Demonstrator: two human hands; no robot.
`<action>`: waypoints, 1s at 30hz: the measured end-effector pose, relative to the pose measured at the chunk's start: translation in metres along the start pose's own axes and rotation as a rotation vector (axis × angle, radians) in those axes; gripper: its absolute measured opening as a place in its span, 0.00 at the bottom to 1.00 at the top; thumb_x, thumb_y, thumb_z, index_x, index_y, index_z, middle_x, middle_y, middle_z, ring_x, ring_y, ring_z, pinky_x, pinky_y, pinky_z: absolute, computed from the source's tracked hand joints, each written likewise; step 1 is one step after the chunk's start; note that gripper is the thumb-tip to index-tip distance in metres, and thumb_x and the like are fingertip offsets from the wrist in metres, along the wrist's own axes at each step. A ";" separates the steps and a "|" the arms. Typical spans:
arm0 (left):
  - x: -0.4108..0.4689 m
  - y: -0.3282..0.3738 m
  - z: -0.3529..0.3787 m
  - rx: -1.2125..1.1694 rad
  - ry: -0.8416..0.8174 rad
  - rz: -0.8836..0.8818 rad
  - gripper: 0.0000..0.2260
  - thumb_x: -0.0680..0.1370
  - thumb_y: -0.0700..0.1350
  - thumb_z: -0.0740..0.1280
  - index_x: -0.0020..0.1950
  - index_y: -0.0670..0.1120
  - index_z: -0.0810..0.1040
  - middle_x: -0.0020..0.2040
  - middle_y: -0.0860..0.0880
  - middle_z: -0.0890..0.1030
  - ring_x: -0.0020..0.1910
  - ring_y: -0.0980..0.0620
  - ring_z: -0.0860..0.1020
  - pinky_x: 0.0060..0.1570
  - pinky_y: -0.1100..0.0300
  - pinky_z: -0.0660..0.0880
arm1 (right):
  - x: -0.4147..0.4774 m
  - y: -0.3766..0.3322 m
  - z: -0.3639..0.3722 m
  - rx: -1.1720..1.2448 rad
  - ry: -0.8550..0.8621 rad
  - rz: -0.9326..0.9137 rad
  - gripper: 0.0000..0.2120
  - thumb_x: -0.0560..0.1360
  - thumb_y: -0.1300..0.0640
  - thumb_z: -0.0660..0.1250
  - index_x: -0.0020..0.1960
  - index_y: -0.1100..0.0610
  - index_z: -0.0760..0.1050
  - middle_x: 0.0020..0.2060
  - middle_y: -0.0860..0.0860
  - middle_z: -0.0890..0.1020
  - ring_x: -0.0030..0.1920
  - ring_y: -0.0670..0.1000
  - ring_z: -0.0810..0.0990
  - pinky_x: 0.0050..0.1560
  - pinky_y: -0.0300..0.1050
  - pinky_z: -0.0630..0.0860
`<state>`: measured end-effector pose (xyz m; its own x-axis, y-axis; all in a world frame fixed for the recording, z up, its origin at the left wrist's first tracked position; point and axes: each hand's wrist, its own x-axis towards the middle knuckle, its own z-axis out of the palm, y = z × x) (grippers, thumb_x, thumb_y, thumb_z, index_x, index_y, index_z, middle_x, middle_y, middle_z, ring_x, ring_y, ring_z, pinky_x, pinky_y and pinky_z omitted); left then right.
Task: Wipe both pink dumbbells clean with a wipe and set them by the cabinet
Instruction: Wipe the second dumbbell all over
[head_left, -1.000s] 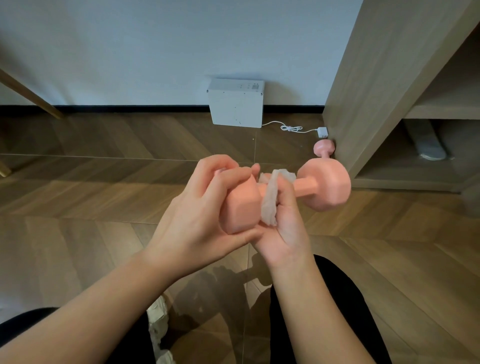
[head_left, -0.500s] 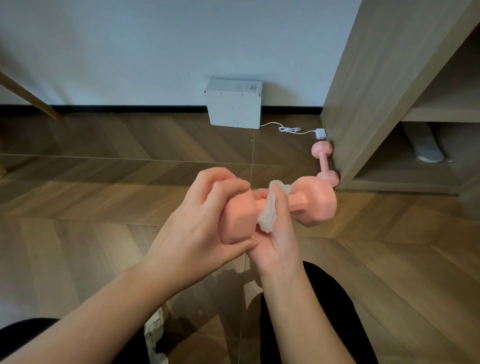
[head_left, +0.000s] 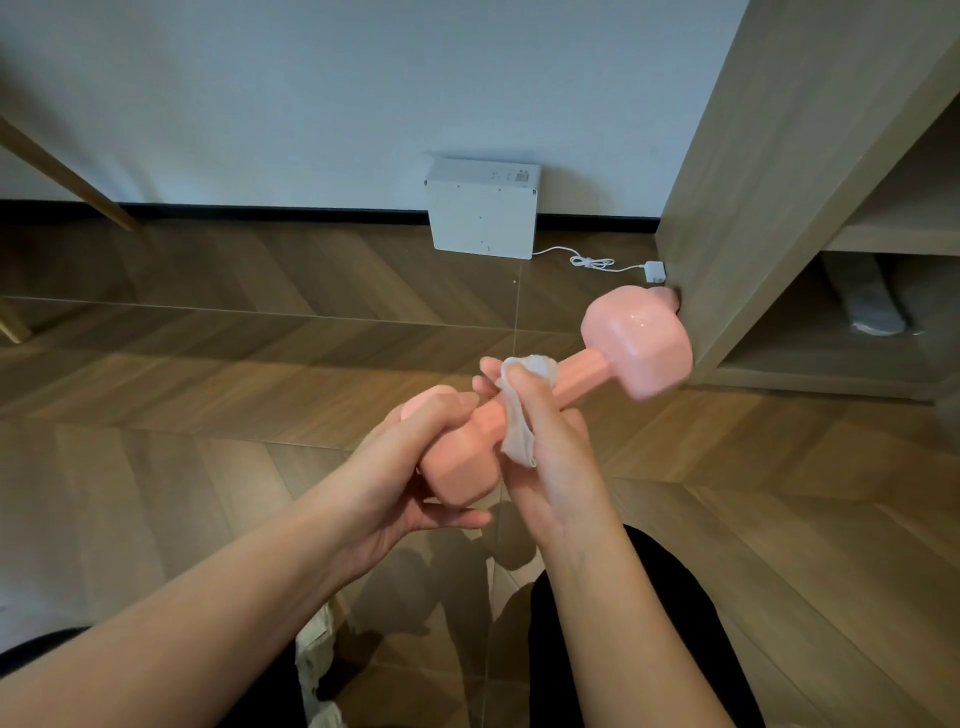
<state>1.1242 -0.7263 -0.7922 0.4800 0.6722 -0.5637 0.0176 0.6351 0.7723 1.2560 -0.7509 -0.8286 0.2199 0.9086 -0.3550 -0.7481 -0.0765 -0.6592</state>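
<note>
A pink dumbbell (head_left: 636, 345) is held in the air over the floor, tilted up toward the right. My left hand (head_left: 395, 483) grips its near head. My right hand (head_left: 550, 462) is wrapped around the handle with a white wipe (head_left: 519, 431) pressed against it. The far head looks glossy. A second pink dumbbell (head_left: 667, 296) lies on the floor against the wooden cabinet (head_left: 753, 182), almost wholly hidden behind the held one.
A white box (head_left: 483, 208) leans on the wall, its white cable and plug (head_left: 655, 270) running to the cabinet corner. A grey item (head_left: 867, 306) lies on the cabinet's bottom shelf. My dark-clothed legs and something white sit at the bottom edge.
The held dumbbell has tilted, its far head swinging up and right toward the cabinet and covering the floor dumbbell. My right hand with the wipe has slid along the handle.
</note>
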 end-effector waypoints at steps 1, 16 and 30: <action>-0.001 0.000 0.000 -0.007 0.006 0.013 0.14 0.65 0.56 0.74 0.47 0.53 0.82 0.46 0.44 0.82 0.40 0.48 0.83 0.34 0.51 0.81 | -0.001 0.001 0.001 0.013 -0.038 0.031 0.10 0.65 0.51 0.75 0.43 0.55 0.85 0.45 0.54 0.85 0.49 0.50 0.83 0.54 0.50 0.80; -0.008 0.000 -0.003 0.112 -0.019 0.105 0.17 0.68 0.58 0.70 0.53 0.52 0.82 0.45 0.46 0.83 0.41 0.51 0.83 0.36 0.53 0.80 | -0.006 0.015 0.013 -0.056 -0.112 -0.024 0.09 0.71 0.52 0.70 0.47 0.56 0.85 0.47 0.54 0.85 0.52 0.53 0.83 0.59 0.55 0.78; -0.011 -0.003 0.003 0.082 -0.100 -0.128 0.23 0.70 0.59 0.72 0.58 0.46 0.76 0.42 0.39 0.80 0.38 0.43 0.82 0.32 0.54 0.80 | -0.003 -0.014 -0.014 0.535 -0.178 -0.225 0.12 0.64 0.56 0.78 0.45 0.52 0.80 0.44 0.48 0.82 0.45 0.49 0.80 0.51 0.52 0.76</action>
<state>1.1215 -0.7367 -0.7874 0.5539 0.5444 -0.6300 0.1534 0.6769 0.7199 1.2741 -0.7584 -0.8275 0.3354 0.9369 -0.0987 -0.9165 0.3002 -0.2644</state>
